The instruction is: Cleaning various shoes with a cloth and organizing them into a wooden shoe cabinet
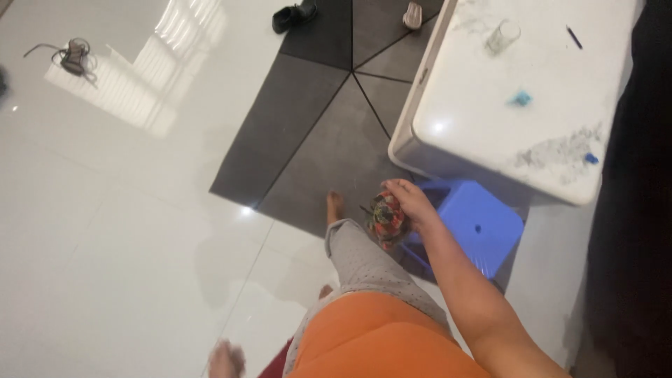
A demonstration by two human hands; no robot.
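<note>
White floor (105, 231) with grey mat (315, 126); white counter (518, 91); blue stool (483, 220) beneath its edge; right hand (409, 203), fingers closed on a multicoloured cloth bundle (387, 217) just beside the stool; left hand (225, 359) blurred, fingers' state cannot be told

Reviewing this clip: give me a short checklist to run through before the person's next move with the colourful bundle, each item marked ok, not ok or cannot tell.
1. Right hand has hold of the colourful bundle: ok.
2. Left hand free: cannot tell, blurred at the frame's bottom edge.
3. Blue stool bare on top: ok, nothing lies on it.
4. Stool clear of the white table: not ok, it sits partly under the table's edge.
5. Footing: ok, bare foot planted on the dark mat.
6. What the bundle is: cannot tell.
</note>
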